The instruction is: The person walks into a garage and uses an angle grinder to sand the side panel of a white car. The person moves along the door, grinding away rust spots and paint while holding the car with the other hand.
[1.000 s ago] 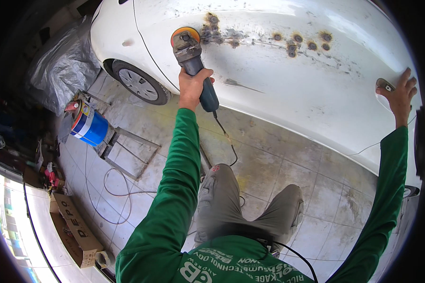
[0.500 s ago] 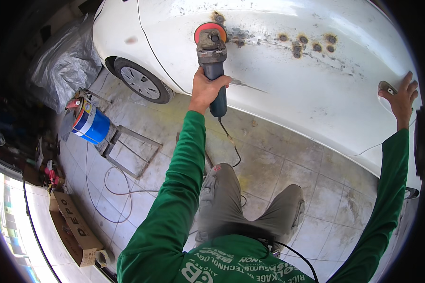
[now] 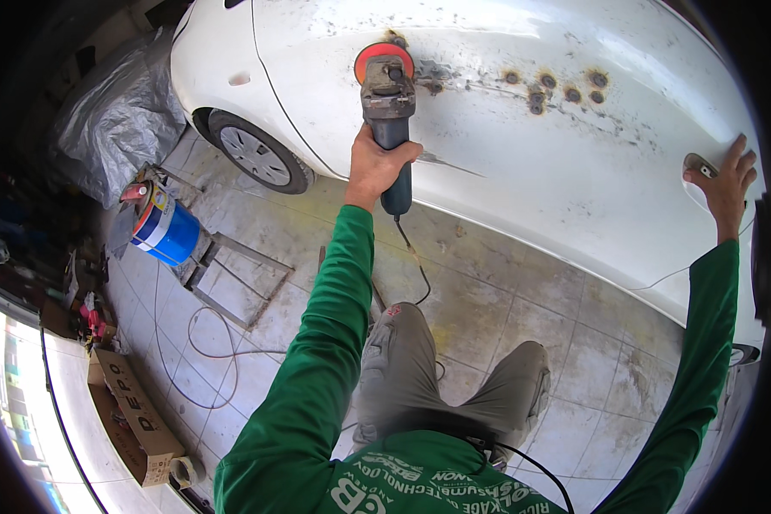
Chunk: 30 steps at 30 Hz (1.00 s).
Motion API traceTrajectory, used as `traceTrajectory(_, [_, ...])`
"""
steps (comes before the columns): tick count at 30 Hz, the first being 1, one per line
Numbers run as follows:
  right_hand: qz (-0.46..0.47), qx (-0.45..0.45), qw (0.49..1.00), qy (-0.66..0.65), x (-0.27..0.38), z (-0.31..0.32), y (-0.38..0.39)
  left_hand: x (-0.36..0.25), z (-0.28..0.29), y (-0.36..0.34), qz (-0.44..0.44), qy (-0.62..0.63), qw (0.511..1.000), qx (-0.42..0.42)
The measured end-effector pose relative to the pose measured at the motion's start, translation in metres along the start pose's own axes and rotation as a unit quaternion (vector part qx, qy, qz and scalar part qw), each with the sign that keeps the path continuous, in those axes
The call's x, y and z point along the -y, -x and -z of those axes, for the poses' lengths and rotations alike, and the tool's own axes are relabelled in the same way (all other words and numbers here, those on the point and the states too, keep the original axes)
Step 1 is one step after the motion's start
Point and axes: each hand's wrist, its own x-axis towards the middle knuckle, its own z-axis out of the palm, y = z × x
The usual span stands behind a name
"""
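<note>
Out on the left, a blue pail (image 3: 170, 233) is sitting near the car wheel (image 3: 250, 147), and here's the left hand (image 3: 374, 169), closing firmly around the dark body of the grinder (image 3: 388, 107), thumb wrapping over the top. That tool is hanging against the white door panel (image 3: 522, 163), its red disc (image 3: 377, 62) sitting by the left end of the scuffed strip; whether it's pressing, I can't tell. It's looking rigid, tough and probably front-heavy, so the slim barrel behind the metal head is offering the best hold, clear of the disc, with the cord (image 3: 424, 276) trailing below. Rusty scorch marks (image 3: 546, 82) are dotting the panel further along, and at far right the right hand (image 3: 728, 190) is spreading its fingers beside the door handle (image 3: 703, 165), gripping no tool, apparently bracing on the bodywork.
</note>
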Motion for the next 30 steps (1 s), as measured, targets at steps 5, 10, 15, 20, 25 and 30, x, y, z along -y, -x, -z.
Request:
traceTrajectory(5, [-0.003,0.006,1.0,0.005,0.003,0.003,0.003,-0.002,-0.009,-0.01,-0.018,0.048,0.998,-0.036])
traceTrajectory(10, [-0.016,0.002,1.0,0.012,0.007,0.002,0.003,-0.01,-0.001,-0.016,-0.005,0.092,0.993,-0.068])
traceTrajectory(15, [0.0,0.01,1.0,0.011,0.015,0.009,0.0,-0.008,0.0,-0.01,-0.059,-0.052,0.997,-0.014])
traceTrajectory(20, [0.009,0.014,1.0,0.025,0.011,0.009,0.002,-0.013,0.0,-0.009,0.01,0.072,0.995,-0.071])
traceTrajectory(25, [-0.002,0.02,0.999,0.049,0.004,0.008,0.001,-0.005,0.015,-0.017,-0.028,-0.019,0.999,0.006])
traceTrajectory(30, [-0.025,0.042,0.998,0.041,0.021,0.015,0.004,-0.016,0.01,-0.015,0.024,0.085,0.995,-0.042])
